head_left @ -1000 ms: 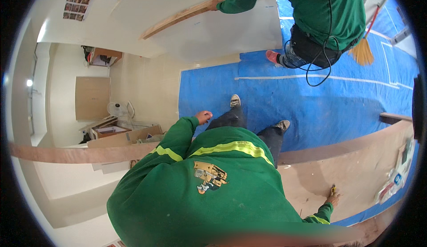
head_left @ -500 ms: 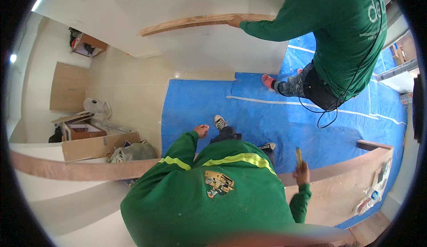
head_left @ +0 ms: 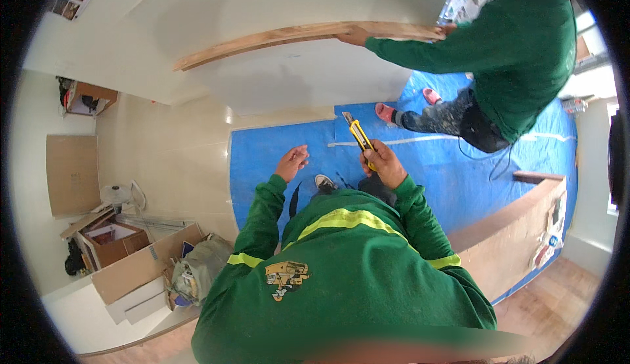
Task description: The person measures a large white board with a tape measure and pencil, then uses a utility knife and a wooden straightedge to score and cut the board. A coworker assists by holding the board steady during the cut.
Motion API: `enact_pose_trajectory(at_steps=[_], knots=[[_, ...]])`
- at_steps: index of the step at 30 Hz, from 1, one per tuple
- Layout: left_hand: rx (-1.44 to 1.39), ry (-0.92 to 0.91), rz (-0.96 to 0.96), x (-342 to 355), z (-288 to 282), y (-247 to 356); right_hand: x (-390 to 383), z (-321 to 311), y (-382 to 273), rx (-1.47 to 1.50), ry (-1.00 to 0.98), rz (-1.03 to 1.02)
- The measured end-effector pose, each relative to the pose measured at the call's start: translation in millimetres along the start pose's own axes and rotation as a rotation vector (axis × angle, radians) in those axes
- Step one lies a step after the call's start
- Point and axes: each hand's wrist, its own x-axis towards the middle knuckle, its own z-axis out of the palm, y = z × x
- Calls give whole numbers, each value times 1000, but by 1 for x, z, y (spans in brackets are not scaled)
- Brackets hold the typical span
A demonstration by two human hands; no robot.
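My right hand (head_left: 384, 165) is raised in front of my chest and is shut on a yellow utility knife (head_left: 360, 136), its blade end pointing up and away. My left hand (head_left: 292, 162) hangs beside it with the fingers apart and holds nothing. Both sleeves are green with a yellow stripe. Below my hands lies a blue floor sheet (head_left: 275, 147), and the toe of my shoe (head_left: 324, 182) shows on it.
A co-worker in green (head_left: 518, 56) holds a long wooden strip (head_left: 275, 38) against a white panel (head_left: 295, 82) ahead. A brown board (head_left: 505, 239) stands on edge at my right. Open cardboard boxes (head_left: 125, 259) and a bag (head_left: 200, 269) lie at the left.
My right hand has come up from low at my right side to in front of me with the knife. My left hand has lifted. The view has swung toward the co-worker and the panel.
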Motion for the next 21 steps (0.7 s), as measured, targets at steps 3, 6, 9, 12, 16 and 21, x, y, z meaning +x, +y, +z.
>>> enact_pose_trajectory(at_steps=[3, 6, 9, 12, 16, 21], knots=[[-14, 16, 70, 9, -15, 24, 34, 11, -2, -28, 31, 39], [-73, 64, 65, 21, -27, 30, 74, 15, -3, -108, 19, 64], [-178, 107, 45, 25, -36, 34, 116, 14, -7, 21, 2, 66], [-330, 167, 4, 25, -45, 46, 165, 14, -17, 14, -4, -4], [-580, 189, 62, 56, -72, 86, 216, 18, -38, 105, -9, 29], [-813, 294, 161, 143, -120, 160, 244, 26, -60, 48, 12, 4]])
